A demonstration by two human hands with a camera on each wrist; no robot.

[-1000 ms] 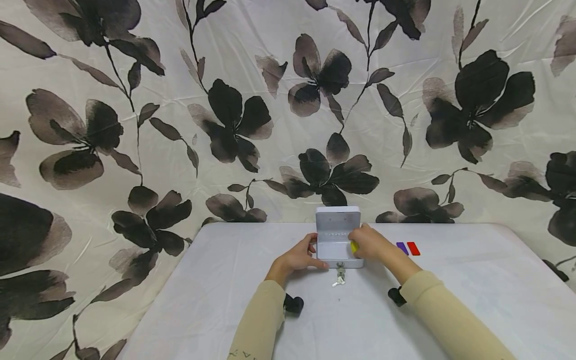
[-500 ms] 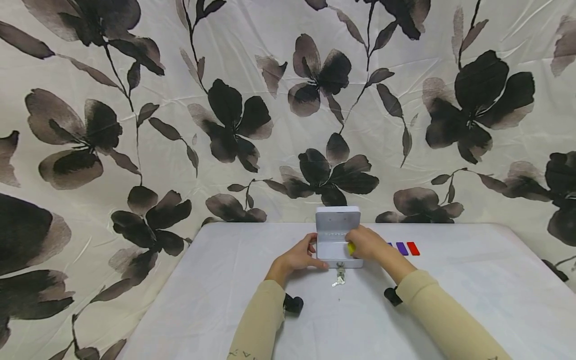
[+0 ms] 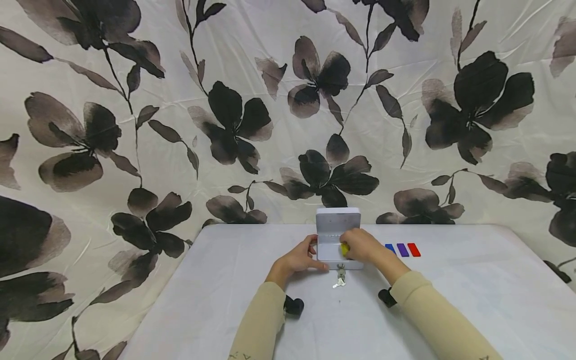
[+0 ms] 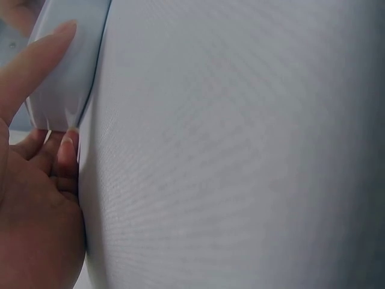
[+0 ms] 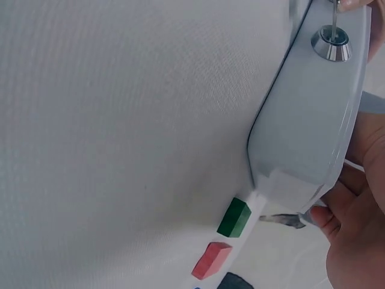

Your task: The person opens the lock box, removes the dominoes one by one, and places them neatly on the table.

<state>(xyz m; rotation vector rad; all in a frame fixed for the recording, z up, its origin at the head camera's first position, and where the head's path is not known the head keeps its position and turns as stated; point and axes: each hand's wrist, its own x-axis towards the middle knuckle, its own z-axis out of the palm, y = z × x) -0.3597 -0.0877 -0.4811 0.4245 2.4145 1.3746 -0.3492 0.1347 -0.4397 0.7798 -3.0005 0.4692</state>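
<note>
A small white cash box (image 3: 333, 265) stands near the table's far edge, its lid (image 3: 338, 220) raised. From the lock on its front hangs a bunch of keys (image 3: 339, 279). My left hand (image 3: 296, 257) holds the box's left front corner; in the left wrist view the thumb (image 4: 42, 57) lies on the front wall and the fingers are bent at the side wall. My right hand (image 3: 362, 245) pinches a yellow block (image 3: 344, 249) over the box's open inside. In the right wrist view the yellow block is hidden behind the box wall.
Right of the box, blue (image 3: 390, 248), purple (image 3: 402, 250) and red (image 3: 414, 249) blocks lie in a row on the white table (image 3: 472, 290). Nearer the box, the right wrist view shows a green block (image 5: 234, 218) and a pinkish-red block (image 5: 212, 260). A flowered cloth (image 3: 252, 125) hangs behind.
The right hand has moved left over the box with the yellow block, from its right side toward the middle. The blue block has come into view behind the wrist. My left hand stays put.
</note>
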